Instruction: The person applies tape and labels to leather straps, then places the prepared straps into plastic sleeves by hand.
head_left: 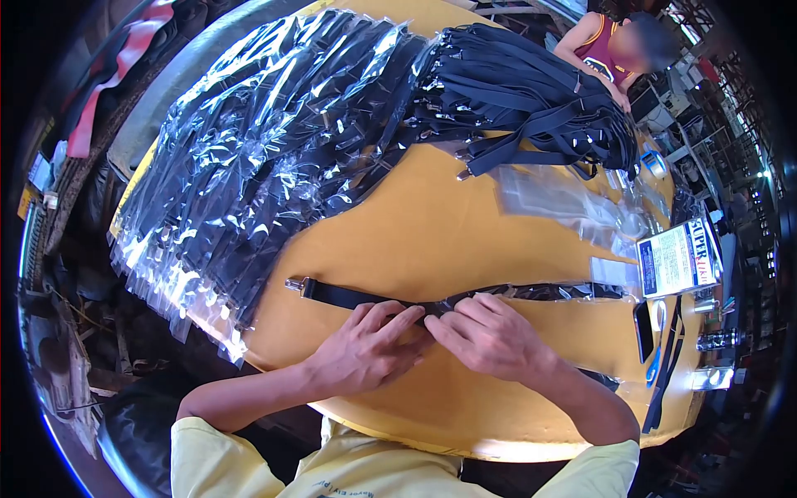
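A black elastic suspender strap (353,297) lies across the yellow table, with a metal clip (295,284) at its left end. My left hand (374,342) is closed on the strap near its middle. Fingers curled, my right hand (488,336) pinches the near end of a shiny clear plastic sleeve (540,291), right beside the left fingertips. The strap's dark band shows inside this sleeve and runs off to the right. My fingers hide exactly where strap and sleeve meet.
Bagged straps (241,158) cover the table's left side; unbagged suspenders (531,100) are heaped at the back. Loose clear sleeves (573,207), a printed box (677,259), a phone (642,330) and blue-handled scissors (654,365) lie right. Another person (610,54) sits at the far right.
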Tool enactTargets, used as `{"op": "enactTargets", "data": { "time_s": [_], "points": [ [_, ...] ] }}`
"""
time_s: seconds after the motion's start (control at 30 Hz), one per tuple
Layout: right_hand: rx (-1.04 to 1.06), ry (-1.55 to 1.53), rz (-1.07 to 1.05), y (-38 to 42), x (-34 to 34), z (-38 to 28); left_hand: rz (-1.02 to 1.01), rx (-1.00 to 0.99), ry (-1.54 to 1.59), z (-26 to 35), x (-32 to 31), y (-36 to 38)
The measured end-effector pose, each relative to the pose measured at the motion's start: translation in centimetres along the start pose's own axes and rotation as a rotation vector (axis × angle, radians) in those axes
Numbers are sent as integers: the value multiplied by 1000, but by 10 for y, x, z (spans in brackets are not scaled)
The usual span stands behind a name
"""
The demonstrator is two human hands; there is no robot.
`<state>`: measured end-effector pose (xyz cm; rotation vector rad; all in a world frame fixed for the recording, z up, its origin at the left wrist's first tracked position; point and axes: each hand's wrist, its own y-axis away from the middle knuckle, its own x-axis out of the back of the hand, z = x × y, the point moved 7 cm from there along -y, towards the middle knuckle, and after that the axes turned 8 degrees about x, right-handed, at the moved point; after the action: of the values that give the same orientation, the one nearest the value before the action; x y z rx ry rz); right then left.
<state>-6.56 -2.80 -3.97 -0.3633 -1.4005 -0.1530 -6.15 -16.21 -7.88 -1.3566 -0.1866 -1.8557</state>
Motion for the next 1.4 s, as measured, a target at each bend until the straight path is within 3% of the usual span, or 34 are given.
{"op": "enactTargets", "data": {
  "time_s": [0.4,0.7,0.8,0.87,1.0,1.1,1.4],
  "points": [
    [-109,-238,-51,-8,-15,18,25,0,3,-1,-1,0],
    [-245,-337,106,-1,-6,18,28,4,19,-2,-3,1],
    [-189,-234,98,3,-8,11,41,3,21,-2,-2,0],
    [-82,0,123,5,-5,-1,59,1,15,-2,-1,1],
    [-79,80,143,10,-6,-5,48,1,10,-2,-2,1],
    [-75,31,187,10,-7,-4,44,-2,12,-2,-1,1],
    [-377,-359,259,7,-15,18,-15,22,45,-2,-2,-1]
  ]
}}
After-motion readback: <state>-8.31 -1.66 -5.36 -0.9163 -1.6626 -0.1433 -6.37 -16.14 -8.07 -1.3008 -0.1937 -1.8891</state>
